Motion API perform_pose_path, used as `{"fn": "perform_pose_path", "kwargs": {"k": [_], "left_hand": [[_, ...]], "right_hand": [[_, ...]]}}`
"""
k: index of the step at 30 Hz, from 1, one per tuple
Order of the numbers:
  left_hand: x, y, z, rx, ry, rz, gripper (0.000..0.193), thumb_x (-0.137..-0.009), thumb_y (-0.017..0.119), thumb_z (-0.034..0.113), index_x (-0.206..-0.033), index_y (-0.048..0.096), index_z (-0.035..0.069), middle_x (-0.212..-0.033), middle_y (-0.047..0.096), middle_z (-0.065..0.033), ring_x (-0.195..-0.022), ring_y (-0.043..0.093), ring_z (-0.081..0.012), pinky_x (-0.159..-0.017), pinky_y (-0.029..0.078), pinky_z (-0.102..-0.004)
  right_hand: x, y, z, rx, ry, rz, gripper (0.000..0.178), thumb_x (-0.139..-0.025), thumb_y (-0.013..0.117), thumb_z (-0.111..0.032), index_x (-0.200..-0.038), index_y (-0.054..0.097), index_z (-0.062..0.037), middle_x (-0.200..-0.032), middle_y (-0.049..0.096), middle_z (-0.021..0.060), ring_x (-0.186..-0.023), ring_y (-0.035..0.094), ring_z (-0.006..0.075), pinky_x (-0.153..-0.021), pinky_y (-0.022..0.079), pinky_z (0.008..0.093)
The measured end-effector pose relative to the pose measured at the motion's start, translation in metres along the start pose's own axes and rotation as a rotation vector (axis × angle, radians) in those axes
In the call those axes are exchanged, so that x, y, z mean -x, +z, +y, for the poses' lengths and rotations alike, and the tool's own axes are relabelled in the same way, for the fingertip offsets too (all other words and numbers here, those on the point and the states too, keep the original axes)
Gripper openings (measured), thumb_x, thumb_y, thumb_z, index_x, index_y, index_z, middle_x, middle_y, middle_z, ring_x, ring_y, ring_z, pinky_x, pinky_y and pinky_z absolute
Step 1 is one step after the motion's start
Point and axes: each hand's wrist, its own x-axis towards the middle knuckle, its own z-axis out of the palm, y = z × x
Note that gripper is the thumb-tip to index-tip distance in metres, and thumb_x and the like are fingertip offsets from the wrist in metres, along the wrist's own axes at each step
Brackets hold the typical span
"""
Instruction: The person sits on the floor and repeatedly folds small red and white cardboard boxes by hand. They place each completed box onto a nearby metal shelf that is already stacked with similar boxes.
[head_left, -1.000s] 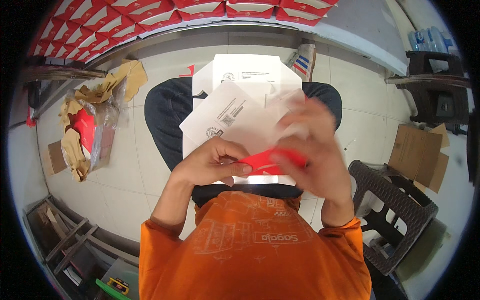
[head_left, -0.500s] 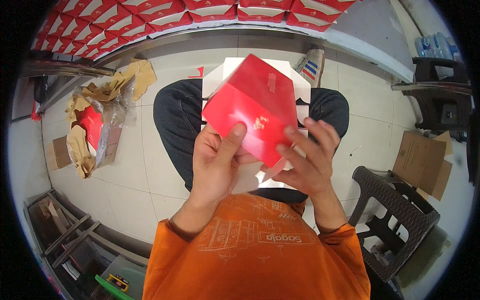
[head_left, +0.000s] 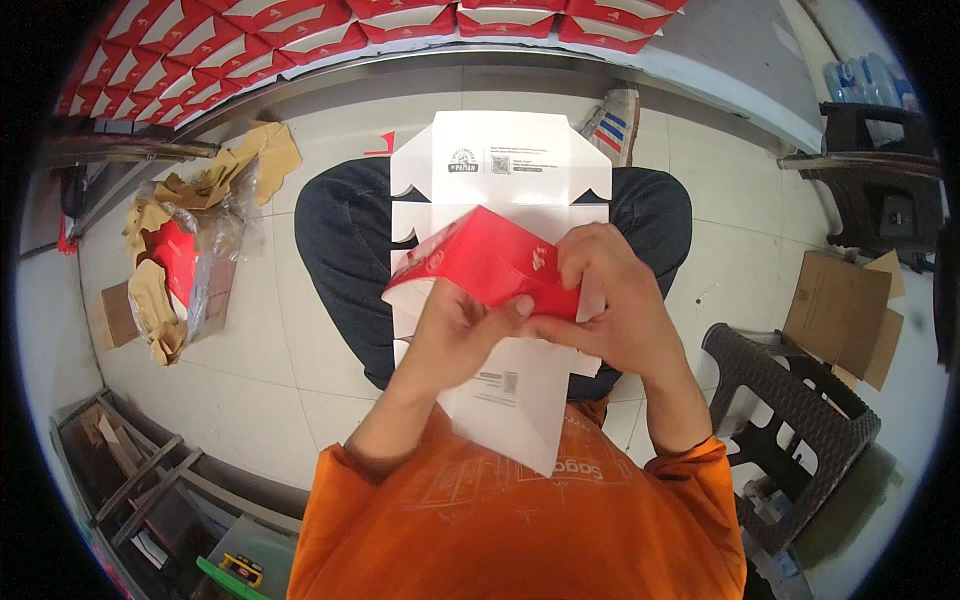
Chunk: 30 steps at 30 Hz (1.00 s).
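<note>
Red-and-white flat carton (head_left: 480,265) held over lap; red boxes (head_left: 200,50) stacked behind

A flat white die-cut cardboard blank (head_left: 500,190) lies across the seated person's lap. Over its middle sits a half-folded red carton (head_left: 480,265), the left hand (head_left: 455,335) at its near edge and the right hand (head_left: 610,310) at its right end. A dark woven plastic stool (head_left: 790,420) stands to the right, a clear plastic bag of brown paper (head_left: 185,250) to the left, stacked red boxes (head_left: 250,50) behind.
</note>
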Motion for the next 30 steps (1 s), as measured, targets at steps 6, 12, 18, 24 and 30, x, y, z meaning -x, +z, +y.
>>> {"fn": "perform_pose_path", "kwargs": {"k": [6,12,18,24,30], "left_hand": [[-0.023,-0.013,-0.020,-0.037,0.067,0.042,0.034,-0.087,0.066,-0.002,-0.120,0.056,-0.003,-0.110,0.066,-0.0104,-0.098,0.066,-0.0188,-0.082,0.056,-0.0302],[0.001,-0.006,-0.032,-0.608,0.195,0.011,0.038,-0.085,0.070,0.009,-0.120,0.057,0.002,-0.117,0.062,-0.0132,-0.109,0.062,-0.0250,-0.089,0.051,-0.0341],[0.010,-0.089,0.012,-0.382,0.143,-0.655,0.062,-0.088,0.065,0.033,-0.136,0.047,-0.002,-0.136,0.051,-0.0200,-0.126,0.051,-0.0281,-0.104,0.042,-0.0372],[0.022,-0.094,0.007,-0.077,0.361,-0.237,0.084,-0.078,0.071,0.038,-0.142,0.036,-0.003,-0.141,0.043,-0.0195,-0.132,0.044,-0.0285,-0.108,0.036,-0.0370],[-0.006,-0.028,0.001,0.018,-0.029,-0.348,0.102,-0.065,0.078,0.037,-0.146,0.028,0.000,-0.144,0.037,-0.0167,-0.134,0.039,-0.0287,-0.111,0.030,-0.0364]], "right_hand": [[0.007,-0.004,0.012,0.083,-0.330,-0.039,0.056,-0.061,0.084,-0.008,-0.113,0.066,-0.0077,-0.119,0.059,0.0146,-0.122,0.052,0.0374,-0.102,0.040,0.0453],[-0.002,-0.002,0.005,0.297,-0.262,-0.044,0.083,-0.049,0.088,-0.013,-0.127,0.060,-0.0142,-0.132,0.049,0.0125,-0.127,0.045,0.0375,-0.104,0.038,0.0472],[-0.006,-0.009,-0.013,0.260,-0.100,-0.117,0.073,-0.059,0.086,-0.013,-0.126,0.056,-0.0105,-0.121,0.055,0.0152,-0.109,0.057,0.0324,-0.096,0.047,0.0395],[0.016,0.026,0.059,-0.663,0.301,0.208,0.034,-0.085,0.068,-0.013,-0.115,0.059,0.0005,-0.109,0.062,0.0068,-0.102,0.058,0.0166,-0.091,0.047,0.0315],[-0.003,0.046,0.012,-0.283,-0.083,0.334,0.048,-0.088,0.061,-0.046,-0.112,0.065,-0.0046,-0.118,0.057,0.0137,-0.106,0.053,0.0240,-0.092,0.041,0.0356]]}}
